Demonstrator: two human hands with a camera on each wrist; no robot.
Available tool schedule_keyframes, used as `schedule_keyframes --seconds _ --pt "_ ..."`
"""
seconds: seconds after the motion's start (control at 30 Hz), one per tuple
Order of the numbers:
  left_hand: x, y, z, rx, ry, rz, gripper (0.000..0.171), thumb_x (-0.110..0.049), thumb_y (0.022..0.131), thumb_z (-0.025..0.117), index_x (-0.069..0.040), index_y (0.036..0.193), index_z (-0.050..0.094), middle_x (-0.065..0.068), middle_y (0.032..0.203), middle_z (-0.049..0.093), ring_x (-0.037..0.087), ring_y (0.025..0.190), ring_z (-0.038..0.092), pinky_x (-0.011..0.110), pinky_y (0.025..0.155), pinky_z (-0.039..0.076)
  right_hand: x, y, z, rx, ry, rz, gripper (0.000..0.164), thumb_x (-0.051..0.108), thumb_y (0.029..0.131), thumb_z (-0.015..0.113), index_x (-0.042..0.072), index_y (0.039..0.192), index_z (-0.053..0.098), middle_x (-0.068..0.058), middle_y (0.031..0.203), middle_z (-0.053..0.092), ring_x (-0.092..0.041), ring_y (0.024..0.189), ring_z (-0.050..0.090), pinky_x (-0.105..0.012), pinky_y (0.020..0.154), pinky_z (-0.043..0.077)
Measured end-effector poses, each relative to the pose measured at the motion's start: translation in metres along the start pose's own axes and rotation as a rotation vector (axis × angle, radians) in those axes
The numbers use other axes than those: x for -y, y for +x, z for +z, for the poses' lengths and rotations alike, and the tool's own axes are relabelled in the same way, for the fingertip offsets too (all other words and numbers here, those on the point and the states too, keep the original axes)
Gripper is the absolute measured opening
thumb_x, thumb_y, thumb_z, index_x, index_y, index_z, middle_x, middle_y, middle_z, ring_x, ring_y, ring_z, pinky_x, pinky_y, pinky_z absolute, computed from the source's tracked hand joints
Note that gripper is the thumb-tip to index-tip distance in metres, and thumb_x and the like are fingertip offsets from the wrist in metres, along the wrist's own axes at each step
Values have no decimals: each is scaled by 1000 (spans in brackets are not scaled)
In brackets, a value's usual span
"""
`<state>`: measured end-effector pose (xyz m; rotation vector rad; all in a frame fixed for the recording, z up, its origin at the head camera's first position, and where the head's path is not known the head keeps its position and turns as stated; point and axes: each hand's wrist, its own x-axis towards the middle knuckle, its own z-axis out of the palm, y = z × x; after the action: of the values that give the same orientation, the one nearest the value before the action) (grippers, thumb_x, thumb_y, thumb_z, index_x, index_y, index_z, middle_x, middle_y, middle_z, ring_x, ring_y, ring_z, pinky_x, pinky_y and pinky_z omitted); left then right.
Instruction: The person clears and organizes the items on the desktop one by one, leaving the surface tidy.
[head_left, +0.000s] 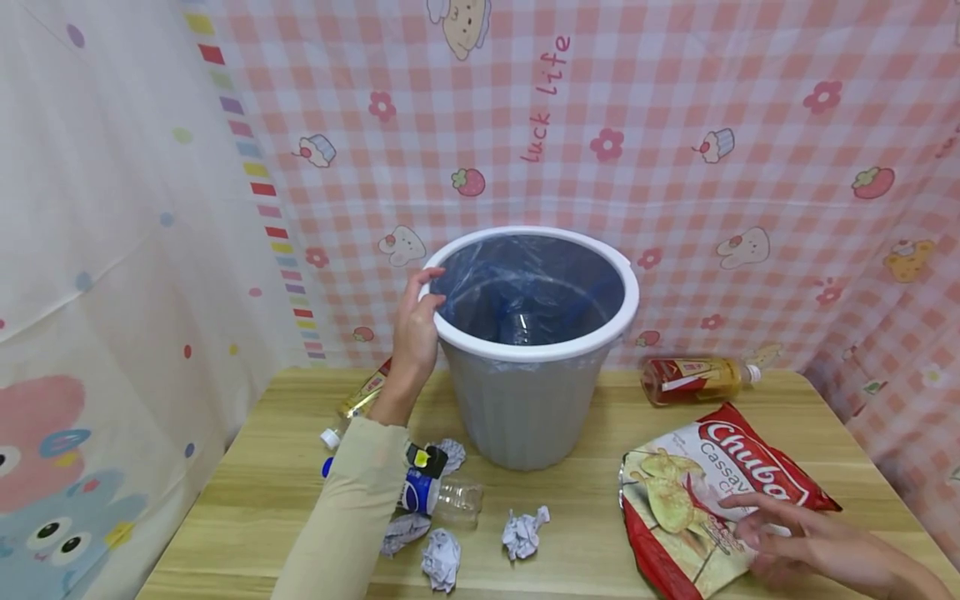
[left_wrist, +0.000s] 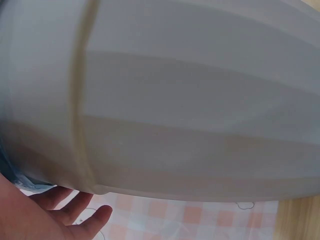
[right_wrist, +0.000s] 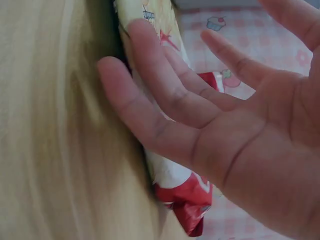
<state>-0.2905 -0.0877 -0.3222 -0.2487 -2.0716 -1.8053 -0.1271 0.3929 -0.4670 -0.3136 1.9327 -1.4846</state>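
Reaching hand: the right hand [head_left: 806, 546] hovers with fingers [right_wrist: 150, 107] spread and relaxed over the near end of the chip bag [head_left: 701, 492], touching or just short of it; I cannot tell which.
Chip bag: it lies flat on the bench [head_left: 585, 508] at the front right, red and white foil, crinkled.
Handling: I judge it light, soft and slippery, with brittle contents, so a gentle pinch is better than a squeeze.
Where to hold: the flat sealed edge or a corner looks the safest place.
Steadying hand: the left hand [head_left: 415, 329] rests on the white rim of the bin [head_left: 525, 400], thumb curled over the lip and fingers on the outside.
Bin: it stands upright at the middle back of the bench, lined with a clear bag, something dark at the bottom.
Around: a bottle of amber drink [head_left: 693, 380] lies just behind the chip bag; a blue-labelled bottle [head_left: 438, 493] and crumpled paper balls [head_left: 523, 532] lie near the left forearm.
In the way: nothing lies between chip bag and bin, though the tall rim calls for a lift.
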Motion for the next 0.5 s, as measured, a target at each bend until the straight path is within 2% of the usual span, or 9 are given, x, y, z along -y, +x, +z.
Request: schedule_keyframes --seconds 0.13,0.23,0.33,0.5 --pt "-1 0 0 -3 2 4 42 -10 93 41 -5 132 56 8 148 46 20 139 37 41 117 25 -7 -3 0 53 125 12 43 6 103 43 24 141 51 -12 117 57 -31 100 65 -35 85 56" --pt "0 0 0 -5 8 5 43 -11 93 41 -6 132 55 7 148 46 19 138 37 40 117 26 -10 -3 -1 89 179 2 45 6 104 40 37 133 55 -13 112 58 -31 98 65 -37 85 56" --pt "0 0 0 -6 8 -2 42 -11 93 41 -6 133 55 6 148 46 18 139 37 40 116 26 -13 -4 -1 96 200 -1 45 8 106 39 41 131 56 -14 110 59 -33 96 65 -39 84 56" --pt "1 0 0 -3 -4 -11 42 -11 94 41 -7 133 55 6 150 45 18 139 36 41 117 25 -16 -6 -1 65 219 66 43 12 106 39 43 130 56 -14 107 62 -33 93 64 -40 81 56"
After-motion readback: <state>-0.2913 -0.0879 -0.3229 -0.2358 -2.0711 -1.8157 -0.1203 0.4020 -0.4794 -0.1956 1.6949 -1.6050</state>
